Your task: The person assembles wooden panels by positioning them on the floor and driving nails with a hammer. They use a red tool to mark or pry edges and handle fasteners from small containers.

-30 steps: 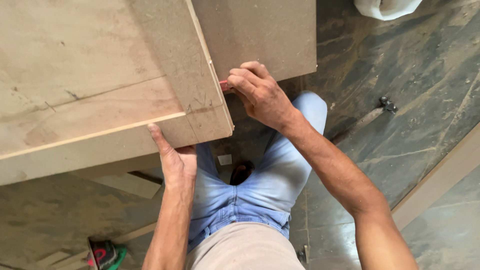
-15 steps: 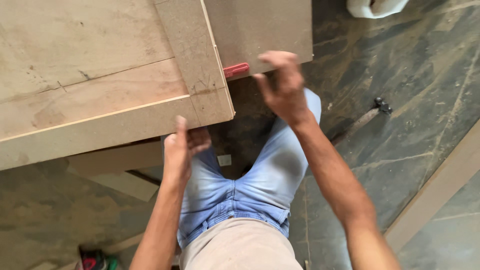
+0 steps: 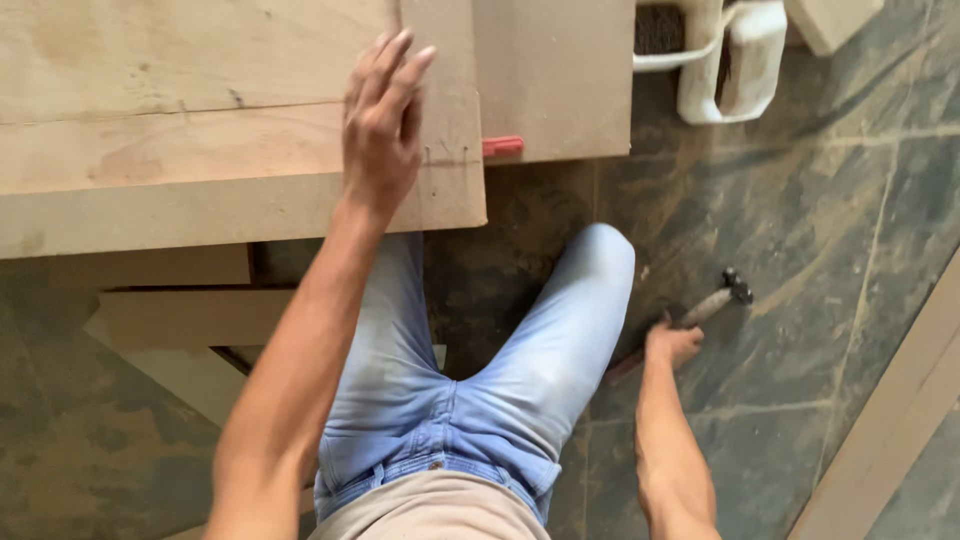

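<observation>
The left hand (image 3: pixel 380 130) lies flat with its fingers spread on the big wooden board (image 3: pixel 200 120), holding nothing; a small red thing (image 3: pixel 503 146) sticks out just right of the board; far to the right of the board, down on the dark floor (image 3: pixel 800 250), the right hand (image 3: pixel 672 345) has its grip closed around the hammer (image 3: pixel 705 305).

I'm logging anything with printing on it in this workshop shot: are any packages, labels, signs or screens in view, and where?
No labels, signs or screens show.
White plastic container: the only package-like thing, on the floor at the top right, blocky with a handle loop, dark inside.
Red pencil-like piece: at the wooden board's right edge, short and flat; no markings visible.
</observation>
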